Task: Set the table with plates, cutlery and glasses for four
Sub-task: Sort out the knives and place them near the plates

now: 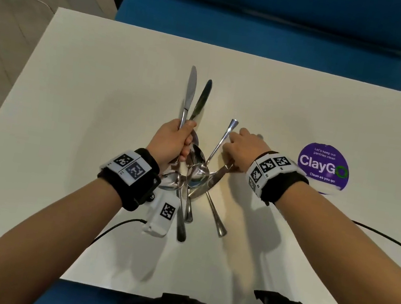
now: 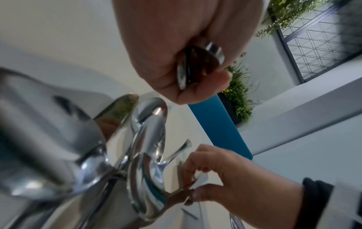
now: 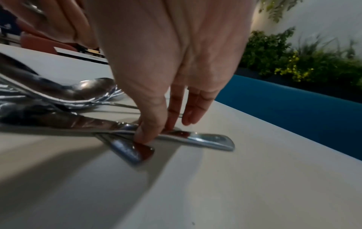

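Observation:
My left hand point(image 1: 183, 136) grips two knives point(image 1: 191, 90) by their handles, blades pointing away from me above the white table point(image 1: 100, 83). In the left wrist view the handle ends point(image 2: 197, 65) stick out of the left hand point(image 2: 195, 86). Several spoons point(image 1: 196, 172) lie heaped on the table between my hands. My right hand point(image 1: 231, 149) reaches down beside the heap. Its thumb and fingers point(image 3: 152, 131) pinch the handle of a knife point(image 3: 211, 141) lying flat on the table. A second handle point(image 3: 133, 151) lies under the thumb.
A round purple ClayGo sticker point(image 1: 323, 166) is on the table just right of my right wrist. A blue bench point(image 1: 241, 21) runs along the table's far edge. Cables point(image 1: 390, 242) trail from both wristbands across the table. Plants point(image 3: 293, 62) stand behind the bench.

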Demonstrator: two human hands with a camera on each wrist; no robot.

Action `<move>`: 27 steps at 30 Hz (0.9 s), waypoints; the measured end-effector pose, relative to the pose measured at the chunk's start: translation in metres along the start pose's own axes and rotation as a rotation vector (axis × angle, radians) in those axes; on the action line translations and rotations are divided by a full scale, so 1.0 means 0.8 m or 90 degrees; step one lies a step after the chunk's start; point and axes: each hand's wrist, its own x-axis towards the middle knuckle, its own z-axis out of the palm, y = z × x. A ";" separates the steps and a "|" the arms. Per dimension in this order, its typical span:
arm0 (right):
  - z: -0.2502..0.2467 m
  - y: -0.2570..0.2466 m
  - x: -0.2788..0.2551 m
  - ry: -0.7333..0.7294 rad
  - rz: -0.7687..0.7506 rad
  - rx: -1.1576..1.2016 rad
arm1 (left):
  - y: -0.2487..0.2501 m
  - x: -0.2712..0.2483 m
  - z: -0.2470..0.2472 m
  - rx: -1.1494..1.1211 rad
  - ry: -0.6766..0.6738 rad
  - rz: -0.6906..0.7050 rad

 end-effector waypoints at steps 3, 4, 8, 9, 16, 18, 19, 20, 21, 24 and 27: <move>0.005 0.003 -0.009 -0.032 0.005 -0.005 | -0.005 0.001 -0.003 -0.021 0.038 -0.020; 0.007 0.005 -0.014 -0.036 0.000 -0.005 | -0.007 0.001 -0.004 -0.032 0.045 -0.025; 0.018 0.009 -0.026 -0.028 -0.023 -0.017 | -0.008 -0.004 -0.009 -0.058 0.066 -0.034; 0.020 0.008 -0.028 -0.036 -0.025 -0.016 | -0.008 -0.005 -0.009 -0.066 0.070 -0.037; 0.020 0.011 -0.046 -0.041 -0.073 0.039 | -0.010 -0.012 -0.015 -0.073 0.097 -0.008; 0.021 0.015 -0.052 0.035 -0.035 0.115 | -0.013 -0.014 -0.018 -0.069 0.106 -0.006; 0.019 0.017 -0.054 0.092 -0.006 0.169 | -0.014 -0.016 -0.019 -0.074 0.113 -0.009; 0.016 0.018 -0.055 0.157 0.029 0.236 | -0.016 -0.019 -0.020 -0.080 0.121 -0.014; 0.010 0.016 -0.056 0.229 0.059 0.310 | -0.017 -0.021 -0.020 -0.085 0.125 -0.016; -0.017 -0.015 -0.050 0.354 0.080 0.570 | -0.020 -0.031 -0.016 -0.072 0.115 -0.011; -0.036 -0.066 -0.035 0.328 0.050 0.808 | -0.019 -0.044 -0.010 -0.082 0.067 0.002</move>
